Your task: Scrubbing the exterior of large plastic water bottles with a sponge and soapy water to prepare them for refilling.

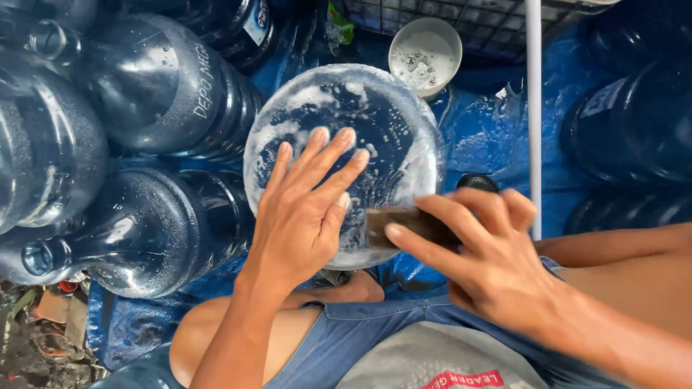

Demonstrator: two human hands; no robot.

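While the left hand point(306, 209) lies flat, fingers spread, on the soapy base of a big blue water jug point(344, 162) between the knees, the right hand point(479, 252) grips a dark scrubbing pad point(404, 222) against its lower edge; more jugs point(155, 90) lie at left; a white bowl point(425, 54) sits just beyond.

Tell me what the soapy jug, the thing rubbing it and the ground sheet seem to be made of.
Water jug: clear bluish plastic, glossy, suds on its base. Scrub pad: dark brown, apparently coarse fibre or sponge. Ground sheet: blue plastic tarpaulin, wet and creased.
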